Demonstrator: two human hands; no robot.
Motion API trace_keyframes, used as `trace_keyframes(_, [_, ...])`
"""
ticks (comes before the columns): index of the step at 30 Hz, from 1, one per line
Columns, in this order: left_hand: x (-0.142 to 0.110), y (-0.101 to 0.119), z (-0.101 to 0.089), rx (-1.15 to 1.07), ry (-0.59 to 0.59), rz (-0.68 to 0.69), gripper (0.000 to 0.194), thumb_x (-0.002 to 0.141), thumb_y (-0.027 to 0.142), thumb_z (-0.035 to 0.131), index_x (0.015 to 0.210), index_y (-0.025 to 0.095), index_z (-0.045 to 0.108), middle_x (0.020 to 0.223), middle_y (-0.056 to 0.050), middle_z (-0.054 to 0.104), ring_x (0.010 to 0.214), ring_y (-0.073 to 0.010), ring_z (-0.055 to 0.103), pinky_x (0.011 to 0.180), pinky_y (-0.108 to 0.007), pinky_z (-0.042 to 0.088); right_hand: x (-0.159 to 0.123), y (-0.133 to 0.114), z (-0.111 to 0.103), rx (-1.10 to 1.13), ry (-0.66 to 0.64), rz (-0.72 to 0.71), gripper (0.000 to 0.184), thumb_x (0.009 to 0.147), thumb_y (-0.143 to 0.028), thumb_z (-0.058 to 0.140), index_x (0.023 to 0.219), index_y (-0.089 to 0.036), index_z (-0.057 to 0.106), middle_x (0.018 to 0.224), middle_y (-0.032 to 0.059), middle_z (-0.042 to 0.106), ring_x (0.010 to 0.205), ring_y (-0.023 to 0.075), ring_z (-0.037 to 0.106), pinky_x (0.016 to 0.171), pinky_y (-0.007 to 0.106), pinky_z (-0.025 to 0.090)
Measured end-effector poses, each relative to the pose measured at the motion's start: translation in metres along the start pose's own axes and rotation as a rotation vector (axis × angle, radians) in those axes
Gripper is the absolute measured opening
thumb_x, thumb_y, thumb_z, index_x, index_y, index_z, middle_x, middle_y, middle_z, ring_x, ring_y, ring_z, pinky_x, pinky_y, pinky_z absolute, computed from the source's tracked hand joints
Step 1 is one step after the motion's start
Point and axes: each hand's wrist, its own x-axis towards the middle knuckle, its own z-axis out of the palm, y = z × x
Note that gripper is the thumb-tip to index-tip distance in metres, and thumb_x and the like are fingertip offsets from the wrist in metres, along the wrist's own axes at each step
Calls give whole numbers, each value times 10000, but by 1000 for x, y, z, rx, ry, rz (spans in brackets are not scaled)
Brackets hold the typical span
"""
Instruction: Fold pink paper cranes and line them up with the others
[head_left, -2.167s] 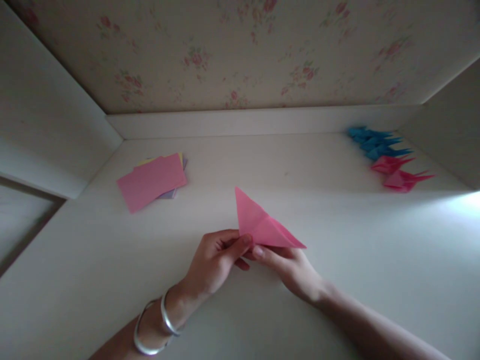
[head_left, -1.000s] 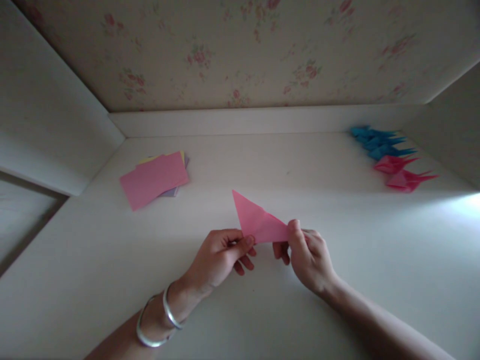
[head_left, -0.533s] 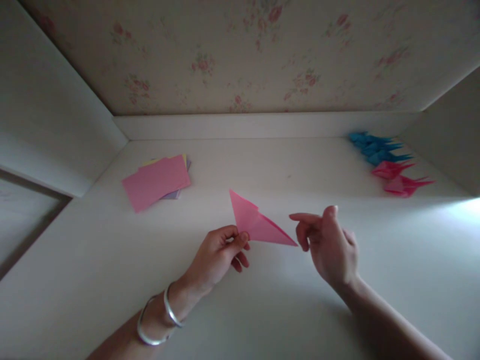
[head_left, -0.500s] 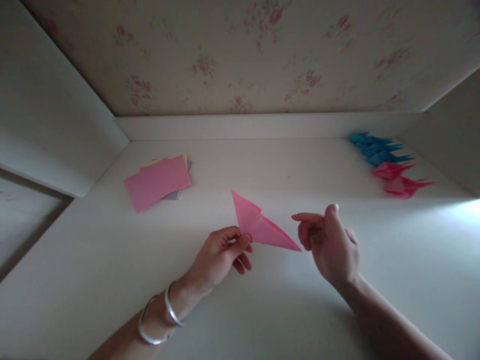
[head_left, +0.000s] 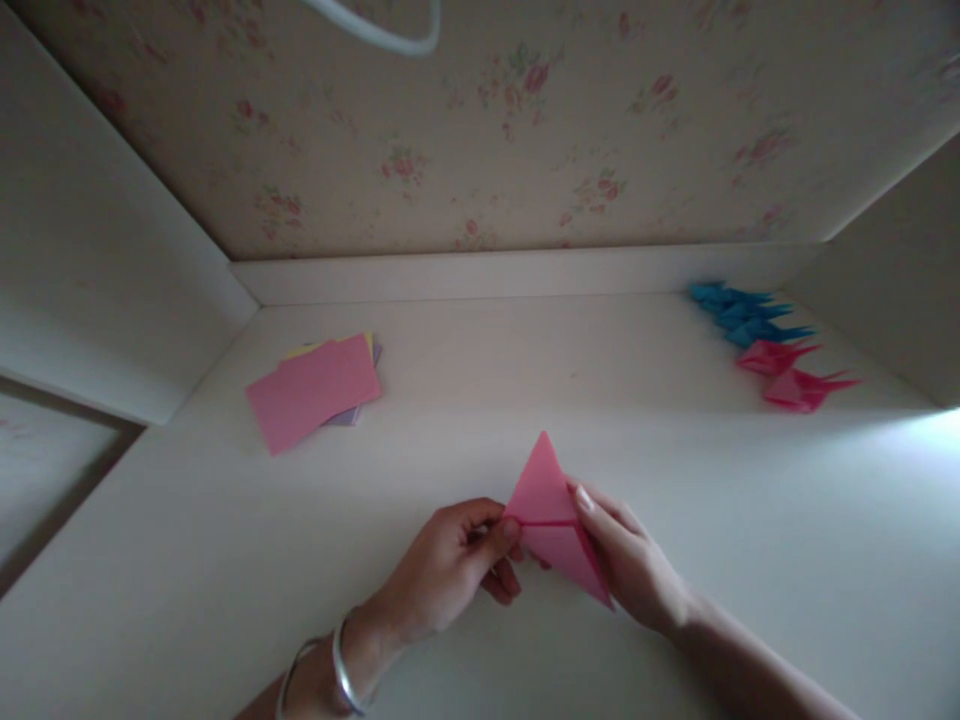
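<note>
A folded pink origami paper (head_left: 551, 490) is held up between both hands, one point upward and another down to the right, with a crease line across its middle. My left hand (head_left: 465, 555) pinches its left corner between thumb and fingers; two silver bangles circle that wrist. My right hand (head_left: 630, 550) grips the right edge, thumb on the near face and the other fingers mostly hidden behind the paper.
A stack of paper sheets (head_left: 319, 390), pink on top with yellow and purple beneath, lies at the back left. Several folded blue paper figures (head_left: 754, 320) and two pink ones (head_left: 802, 390) line the back right. A flowered wall (head_left: 450, 150) rises behind the white table (head_left: 187, 520).
My right hand has come in from the right and taken hold of the paper's right side. The paper has turned, its tip now pointing up. The view has tilted slightly upward.
</note>
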Motion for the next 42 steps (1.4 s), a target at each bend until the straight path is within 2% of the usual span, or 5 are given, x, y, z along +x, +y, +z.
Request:
trace_keyframes(6, [3, 1, 3, -96, 55, 28, 435, 864, 532, 632, 979, 115, 670, 636, -33, 658, 561, -129, 628, 559, -232, 533, -2, 8, -3, -68, 32, 28, 444, 955, -560, 467, 964, -153, 643, 841, 79, 662, 718, 181, 589, 659, 280, 479])
trace_keyframes(14, [0, -1, 10, -145, 117, 66, 316, 873, 466, 657, 943, 175, 557, 723, -6, 651, 604, -124, 632, 546, -217, 531, 0, 1, 5, -64, -8, -29, 407, 948, -543, 506, 1010, -176, 671, 814, 43, 660, 712, 148, 583, 675, 244, 484])
trace_keyframes(28, [1, -4, 7, -290, 113, -59, 460, 822, 526, 689, 1062, 134, 719, 590, -14, 634, 481, -109, 566, 425, -178, 407, -2, 8, 3, 8, 19, 2, 434, 959, -553, 470, 1037, -168, 654, 851, 74, 667, 754, 174, 612, 689, 272, 502])
trace_keyframes(34, [1, -1, 6, -402, 140, -92, 435, 744, 510, 778, 918, 116, 719, 600, -23, 657, 533, -99, 601, 484, -154, 433, -3, 16, 0, -84, 101, -7, 430, 937, -567, 509, 1049, -178, 656, 825, 46, 660, 714, 156, 593, 669, 251, 492])
trace_keyframes(42, [2, -2, 3, -465, 107, -78, 346, 765, 450, 786, 850, 122, 714, 682, -30, 688, 609, -88, 639, 562, -133, 495, -3, 5, 2, -432, 236, -263, 339, 979, -455, 484, 1079, -191, 672, 939, 70, 719, 842, 185, 649, 752, 259, 523])
